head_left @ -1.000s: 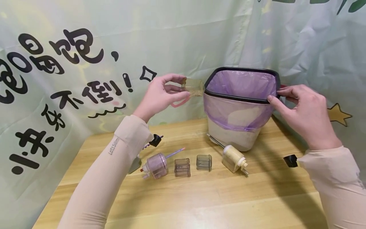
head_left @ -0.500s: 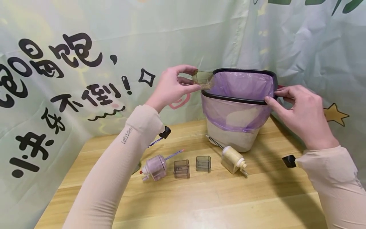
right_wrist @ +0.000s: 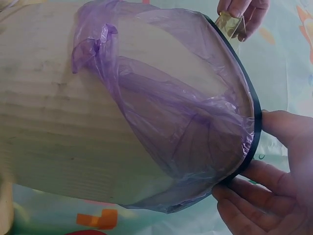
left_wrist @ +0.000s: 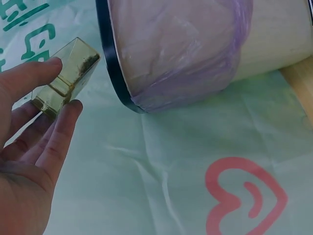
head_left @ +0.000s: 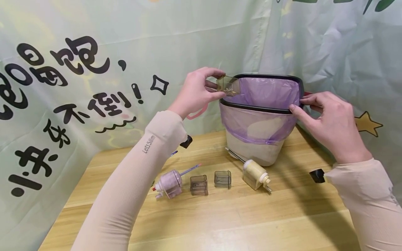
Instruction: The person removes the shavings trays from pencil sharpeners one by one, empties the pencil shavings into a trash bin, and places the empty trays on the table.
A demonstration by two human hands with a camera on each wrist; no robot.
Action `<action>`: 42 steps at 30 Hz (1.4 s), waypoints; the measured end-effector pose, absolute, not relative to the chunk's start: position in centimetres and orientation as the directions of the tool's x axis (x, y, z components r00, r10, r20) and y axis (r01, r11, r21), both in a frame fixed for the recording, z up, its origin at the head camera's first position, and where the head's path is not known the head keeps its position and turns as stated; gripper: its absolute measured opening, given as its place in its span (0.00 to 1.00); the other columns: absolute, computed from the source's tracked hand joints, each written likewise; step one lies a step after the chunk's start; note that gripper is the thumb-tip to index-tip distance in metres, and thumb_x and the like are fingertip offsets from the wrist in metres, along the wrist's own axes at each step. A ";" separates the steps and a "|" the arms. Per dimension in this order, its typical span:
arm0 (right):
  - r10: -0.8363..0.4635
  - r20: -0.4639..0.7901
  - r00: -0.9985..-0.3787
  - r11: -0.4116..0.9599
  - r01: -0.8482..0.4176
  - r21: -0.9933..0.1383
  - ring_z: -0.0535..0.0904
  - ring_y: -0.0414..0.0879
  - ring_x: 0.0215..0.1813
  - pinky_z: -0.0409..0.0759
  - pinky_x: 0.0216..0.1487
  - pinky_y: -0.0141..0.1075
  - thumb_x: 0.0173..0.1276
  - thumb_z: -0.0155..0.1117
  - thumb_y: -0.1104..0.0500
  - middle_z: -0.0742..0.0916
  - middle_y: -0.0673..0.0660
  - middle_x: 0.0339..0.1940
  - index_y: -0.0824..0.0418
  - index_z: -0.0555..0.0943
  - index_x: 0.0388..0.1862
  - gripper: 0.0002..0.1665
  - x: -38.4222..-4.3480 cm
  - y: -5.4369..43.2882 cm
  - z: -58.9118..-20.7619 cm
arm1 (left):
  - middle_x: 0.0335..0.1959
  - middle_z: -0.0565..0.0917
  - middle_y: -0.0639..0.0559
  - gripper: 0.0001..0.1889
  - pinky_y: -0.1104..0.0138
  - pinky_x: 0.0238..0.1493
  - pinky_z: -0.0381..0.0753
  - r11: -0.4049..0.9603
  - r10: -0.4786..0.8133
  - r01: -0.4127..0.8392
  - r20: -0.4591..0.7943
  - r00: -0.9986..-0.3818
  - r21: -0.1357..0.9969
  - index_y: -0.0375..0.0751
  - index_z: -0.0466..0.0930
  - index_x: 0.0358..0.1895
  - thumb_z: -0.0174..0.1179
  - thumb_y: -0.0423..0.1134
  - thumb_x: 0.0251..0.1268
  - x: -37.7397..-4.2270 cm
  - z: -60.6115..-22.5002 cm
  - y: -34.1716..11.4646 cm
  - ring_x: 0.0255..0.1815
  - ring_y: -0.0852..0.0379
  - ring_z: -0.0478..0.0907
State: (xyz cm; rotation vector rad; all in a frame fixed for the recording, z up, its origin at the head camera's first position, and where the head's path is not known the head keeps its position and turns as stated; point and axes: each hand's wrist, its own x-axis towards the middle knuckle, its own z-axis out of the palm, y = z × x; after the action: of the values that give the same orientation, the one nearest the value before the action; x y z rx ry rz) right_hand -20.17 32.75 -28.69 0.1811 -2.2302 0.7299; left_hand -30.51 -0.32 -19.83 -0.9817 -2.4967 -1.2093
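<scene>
Tilted over the left rim of the trash bin, a clear yellowish shavings tray is pinched between the thumb and fingers of my left hand. Bits of shavings show inside it, and in the left wrist view the tray sits just beside the bin's black rim. A purple bag lines the bin and folds down over its outside. My right hand grips the rim at the right corner, thumb in front and fingers behind.
On the wooden table lie a purple pencil sharpener with a pencil in it, a cream one also holding a pencil, and two smoky clear trays between them. A printed cloth hangs behind.
My left hand has moved right and up with the shavings tray, from beside the bin to over its left rim, and the tray has tipped toward the bin. The right hand stays on the rim.
</scene>
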 end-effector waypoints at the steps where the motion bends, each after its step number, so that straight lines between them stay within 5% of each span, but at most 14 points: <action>1: 0.096 0.712 -0.696 0.825 -0.345 -0.448 0.66 0.06 0.42 0.60 0.48 0.08 0.72 0.76 0.46 0.89 0.68 0.52 0.68 0.89 0.51 0.25 -20.2 32.7 -28.7 | 0.64 0.84 0.49 0.30 0.72 0.54 0.89 0.444 0.485 0.649 0.444 -0.754 0.618 0.41 0.82 0.69 0.77 0.30 0.63 -30.5 -19.8 -0.2 0.56 0.54 0.91; 14: 0.097 0.705 -0.702 0.825 -0.339 -0.452 0.65 0.06 0.42 0.60 0.48 0.10 0.72 0.75 0.46 0.89 0.68 0.51 0.68 0.89 0.51 0.26 -20.2 32.7 -28.8 | 0.62 0.81 0.48 0.29 0.76 0.55 0.87 0.480 0.544 0.676 0.415 -0.729 0.559 0.41 0.81 0.70 0.74 0.27 0.65 -30.7 -19.8 1.4 0.58 0.54 0.89; 27: 0.100 0.713 -0.694 0.822 -0.346 -0.452 0.66 0.05 0.42 0.60 0.48 0.09 0.72 0.75 0.46 0.89 0.68 0.51 0.69 0.89 0.51 0.26 -20.2 32.8 -28.9 | 0.66 0.82 0.48 0.27 0.58 0.69 0.82 0.599 0.667 0.795 0.491 -0.561 0.095 0.41 0.81 0.70 0.73 0.32 0.68 -30.7 -19.8 2.1 0.66 0.50 0.82; 42: 0.098 0.716 -0.691 0.822 -0.349 -0.449 0.66 0.06 0.43 0.60 0.48 0.09 0.72 0.76 0.47 0.88 0.68 0.51 0.69 0.88 0.52 0.26 -20.4 32.8 -29.0 | 0.62 0.81 0.47 0.28 0.60 0.55 0.87 0.569 0.776 0.808 0.423 -0.468 -0.151 0.44 0.80 0.72 0.63 0.24 0.71 -30.6 -20.2 3.4 0.51 0.48 0.87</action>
State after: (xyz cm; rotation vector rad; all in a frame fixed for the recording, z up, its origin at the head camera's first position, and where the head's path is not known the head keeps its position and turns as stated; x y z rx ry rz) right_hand -20.36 32.82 -29.00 0.1833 -2.2220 0.7364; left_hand -30.61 3.37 -20.25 -1.2739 -2.3567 -0.0968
